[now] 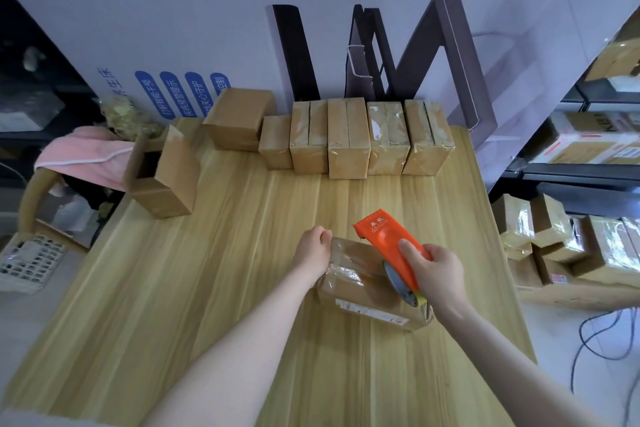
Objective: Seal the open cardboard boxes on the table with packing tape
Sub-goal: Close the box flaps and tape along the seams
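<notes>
A small cardboard box [360, 291] lies on the wooden table [225, 270] in front of me, with clear tape across its top. My left hand [313, 250] grips the box's far left corner, fingers curled over the edge. My right hand [433, 270] holds an orange tape dispenser [384, 236] over the box's right side, with the tape roll [398, 279] touching the top. An open cardboard box [162, 173] with raised flaps stands at the table's left edge.
A row of several taped boxes [349, 139] lines the table's far edge, and one more box [239, 118] sits behind them to the left. Taped parcels [571, 243] are piled on the floor at right. A pink cloth [83, 156] hangs on a chair at left.
</notes>
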`<act>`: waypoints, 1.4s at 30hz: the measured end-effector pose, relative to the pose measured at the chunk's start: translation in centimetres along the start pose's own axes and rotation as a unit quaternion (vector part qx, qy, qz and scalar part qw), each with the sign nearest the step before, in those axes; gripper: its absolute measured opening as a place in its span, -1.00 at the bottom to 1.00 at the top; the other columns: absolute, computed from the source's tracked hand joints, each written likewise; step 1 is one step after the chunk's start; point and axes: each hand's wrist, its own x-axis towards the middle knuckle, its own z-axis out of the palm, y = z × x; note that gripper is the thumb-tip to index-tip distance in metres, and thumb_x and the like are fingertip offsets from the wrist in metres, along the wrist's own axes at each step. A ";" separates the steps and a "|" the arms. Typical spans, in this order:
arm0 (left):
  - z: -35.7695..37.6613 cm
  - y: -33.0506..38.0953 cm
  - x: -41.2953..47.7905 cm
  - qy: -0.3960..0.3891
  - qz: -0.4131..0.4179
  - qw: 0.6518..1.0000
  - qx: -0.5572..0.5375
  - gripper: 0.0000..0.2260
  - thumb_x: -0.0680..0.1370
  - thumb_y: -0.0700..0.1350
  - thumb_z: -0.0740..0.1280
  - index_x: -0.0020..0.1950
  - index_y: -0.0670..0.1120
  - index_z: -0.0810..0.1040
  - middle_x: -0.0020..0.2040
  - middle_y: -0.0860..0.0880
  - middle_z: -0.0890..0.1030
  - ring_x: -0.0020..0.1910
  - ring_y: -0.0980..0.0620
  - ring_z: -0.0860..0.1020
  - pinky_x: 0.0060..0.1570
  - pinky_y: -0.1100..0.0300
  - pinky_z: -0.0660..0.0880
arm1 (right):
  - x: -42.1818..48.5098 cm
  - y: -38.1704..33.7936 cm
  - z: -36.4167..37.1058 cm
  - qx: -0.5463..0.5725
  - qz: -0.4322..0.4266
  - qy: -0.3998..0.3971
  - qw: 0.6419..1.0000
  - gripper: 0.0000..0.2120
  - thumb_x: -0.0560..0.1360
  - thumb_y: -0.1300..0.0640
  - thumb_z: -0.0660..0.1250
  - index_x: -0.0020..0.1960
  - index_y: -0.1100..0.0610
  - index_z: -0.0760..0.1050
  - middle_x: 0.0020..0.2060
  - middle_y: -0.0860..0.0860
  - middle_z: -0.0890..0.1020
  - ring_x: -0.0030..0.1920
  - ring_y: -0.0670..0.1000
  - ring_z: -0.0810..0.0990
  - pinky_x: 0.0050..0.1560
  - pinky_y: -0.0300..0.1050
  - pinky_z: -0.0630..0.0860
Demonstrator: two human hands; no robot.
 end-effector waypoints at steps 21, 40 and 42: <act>0.2 0.5 1.1 -0.092 -0.151 0.955 -0.240 -0.51 0.66 0.15 0.01 0.09 -0.14 0.62 0.01 -0.09 0.67 -0.09 0.00 0.62 -0.19 0.21 0.49 | -0.1 0.3 -0.1 0.048 -0.002 -0.006 0.999 -0.58 0.52 -0.09 0.35 -0.19 0.30 0.57 -0.37 0.18 0.64 -0.40 0.04 0.55 -0.38 -0.09 0.46; -2.9 0.6 -4.4 -0.048 0.042 0.956 0.288 -0.65 0.57 0.15 0.23 0.31 0.05 0.46 0.20 0.01 0.57 0.19 -0.04 0.53 0.09 0.11 0.48 | -2.1 -1.6 -2.8 0.139 -0.034 -0.010 0.990 -0.66 0.54 0.05 0.37 -0.27 0.28 0.54 -0.55 0.04 0.53 -0.56 -0.04 0.46 -0.55 -0.24 0.38; -4.1 -1.9 -5.7 -0.039 -0.022 0.967 0.252 -0.57 0.56 0.18 0.23 0.38 0.05 0.41 0.28 0.03 0.53 0.25 -0.02 0.50 0.13 0.13 0.46 | -2.5 -2.3 -2.8 0.143 -0.047 -0.043 0.988 -0.65 0.56 0.09 0.35 -0.32 0.27 0.50 -0.62 0.05 0.49 -0.63 -0.01 0.43 -0.61 -0.27 0.33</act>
